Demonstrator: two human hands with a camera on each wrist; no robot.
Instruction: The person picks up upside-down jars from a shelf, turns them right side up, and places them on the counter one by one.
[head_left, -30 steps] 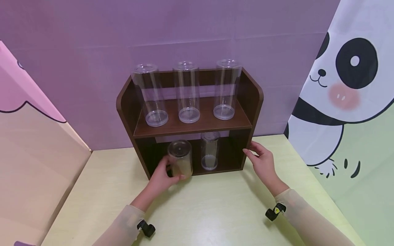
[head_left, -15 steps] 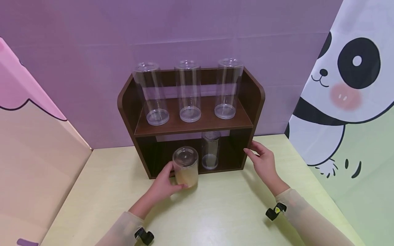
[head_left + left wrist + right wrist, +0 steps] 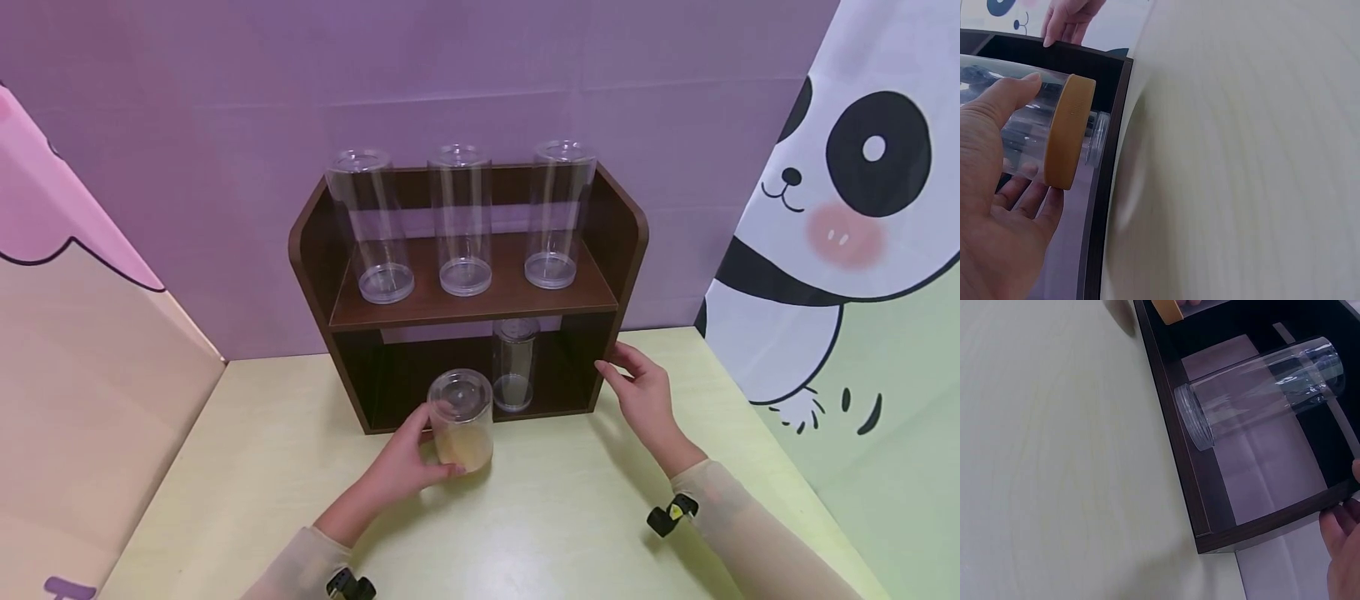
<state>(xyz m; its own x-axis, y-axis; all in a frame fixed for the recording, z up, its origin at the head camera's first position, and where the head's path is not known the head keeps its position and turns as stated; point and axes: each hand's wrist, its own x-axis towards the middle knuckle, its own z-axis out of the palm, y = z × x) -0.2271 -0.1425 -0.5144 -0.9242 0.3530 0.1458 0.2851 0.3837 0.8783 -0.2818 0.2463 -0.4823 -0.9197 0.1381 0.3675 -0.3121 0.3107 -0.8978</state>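
**Clear jar held upright in front of the shelf**

The left hand [image 3: 405, 467] curled its fingers and thumb round a clear plastic jar [image 3: 461, 420]. The jar stood just in front of the wooden shelf unit [image 3: 609, 308], long axis vertical, tan cap down by the pale table [image 3: 555, 517], smooth cylindrical wall transparent. The right hand [image 3: 643, 398] rested relaxed, straight fingers against the unit's right side panel.

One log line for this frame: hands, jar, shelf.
left hand: grips clear jar, on table before shelf | right hand: touches shelf side | lower shelf: one jar | top: three
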